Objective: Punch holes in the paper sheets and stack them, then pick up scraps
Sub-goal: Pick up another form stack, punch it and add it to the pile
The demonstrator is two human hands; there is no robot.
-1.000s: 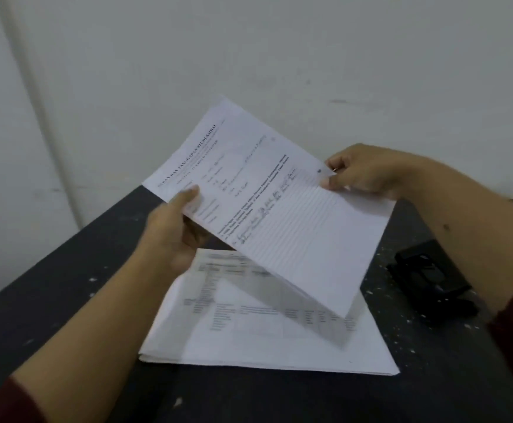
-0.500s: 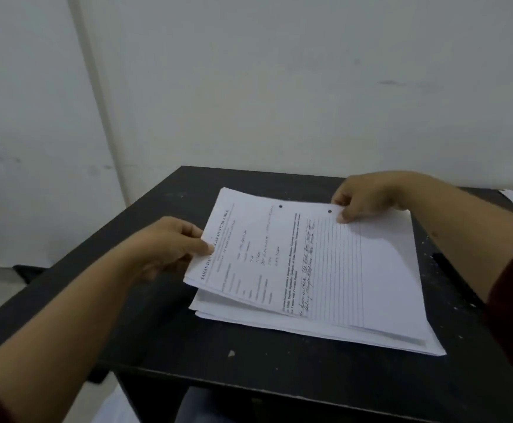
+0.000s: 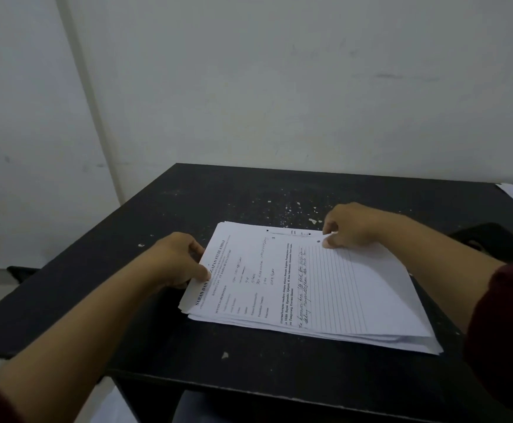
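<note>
Where a second ago we held the punched sheet [image 3: 307, 279] up in the air, it now lies on the paper stack [image 3: 408, 341] on the counter [image 3: 163, 325] — our left hand [image 3: 178, 262] and right hand [image 3: 348, 225] pinching its edges, squaring it — one more sheet done; scraps [image 3: 313, 221] remain

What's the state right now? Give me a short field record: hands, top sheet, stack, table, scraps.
left hand: pinching the top sheet's left edge
right hand: fingers on the sheet's far edge, beside a punched hole
top sheet: printed form, lying on the stack
stack: white sheets, edges slightly uneven
table: black
scraps: white bits scattered beyond the stack, not collected
</note>
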